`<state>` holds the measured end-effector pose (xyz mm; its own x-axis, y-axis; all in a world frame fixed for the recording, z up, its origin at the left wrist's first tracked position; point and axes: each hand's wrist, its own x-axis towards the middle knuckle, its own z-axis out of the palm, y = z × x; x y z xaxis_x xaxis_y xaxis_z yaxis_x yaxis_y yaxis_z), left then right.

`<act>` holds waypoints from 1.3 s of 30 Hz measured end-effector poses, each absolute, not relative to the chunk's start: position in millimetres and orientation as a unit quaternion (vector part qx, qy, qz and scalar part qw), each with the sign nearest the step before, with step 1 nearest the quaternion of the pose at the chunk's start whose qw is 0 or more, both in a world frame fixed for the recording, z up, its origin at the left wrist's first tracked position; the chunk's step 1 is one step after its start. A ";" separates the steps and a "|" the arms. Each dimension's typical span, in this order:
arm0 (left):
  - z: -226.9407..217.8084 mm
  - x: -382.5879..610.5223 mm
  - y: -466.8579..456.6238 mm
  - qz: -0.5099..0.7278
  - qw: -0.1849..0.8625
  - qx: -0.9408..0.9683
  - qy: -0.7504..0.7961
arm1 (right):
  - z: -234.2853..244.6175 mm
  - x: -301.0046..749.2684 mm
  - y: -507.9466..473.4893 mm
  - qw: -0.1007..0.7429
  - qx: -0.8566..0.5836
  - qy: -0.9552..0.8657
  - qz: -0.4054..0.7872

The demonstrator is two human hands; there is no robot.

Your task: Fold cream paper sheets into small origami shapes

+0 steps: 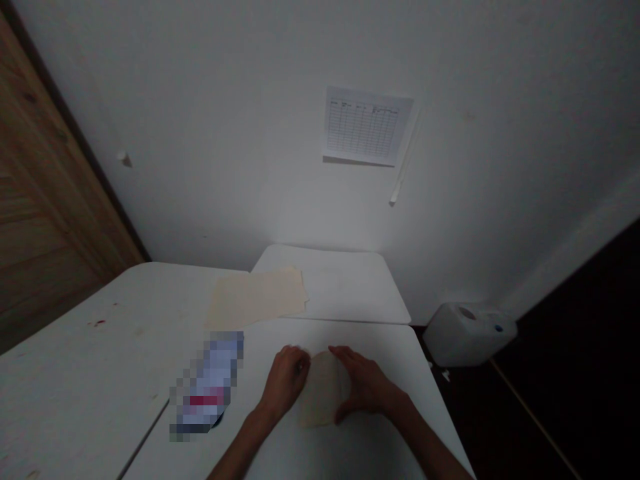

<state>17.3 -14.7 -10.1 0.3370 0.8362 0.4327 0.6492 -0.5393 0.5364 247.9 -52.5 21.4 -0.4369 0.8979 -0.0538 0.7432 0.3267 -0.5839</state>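
A small cream sheet [320,393], apparently paper, lies on the white table between my two hands, with a faint vertical line near its right side. My left hand [287,377] is closed, fingers curled, at the sheet's upper left corner. What those fingers hold, if anything, is hidden. Along the right edge, my right hand [367,383] is open: its fingertips rest at the top of the sheet and the thumb near the lower right corner. Larger cream sheets [257,297] lie overlapped farther back on the left.
Left of my hands lies a pixelated phone-like object [210,383]. The white tables [75,367] meet at seams and back onto a wall [225,133] bearing a printed chart [367,127]. A white plastic jug [467,333] stands on the dark floor at right. Wooden panelling [50,153] is at left.
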 end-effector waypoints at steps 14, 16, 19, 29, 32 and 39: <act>44.5 24.2 -34.3 0.448 0.100 0.840 0.289 | 20.1 247.5 -33.8 0.359 -0.565 -0.553 0.496; 50.6 25.1 -36.0 0.446 0.075 0.849 0.273 | 22.4 247.0 -35.7 0.374 -0.562 -0.538 0.504; 57.2 22.8 -40.8 0.432 0.039 0.861 0.266 | 26.8 245.1 -38.9 0.406 -0.561 -0.518 0.502; 36.3 -15.8 -68.9 0.346 0.000 0.897 0.274 | 9.0 241.9 -82.7 0.507 -0.663 -0.463 0.298; 20.2 -24.1 -74.2 0.307 0.014 0.909 0.281 | -0.9 239.0 -99.3 0.444 -0.706 -0.500 0.232; 5.0 -37.2 -84.4 0.195 0.093 0.937 0.275 | -3.7 231.4 -120.7 0.286 -0.747 -0.597 0.051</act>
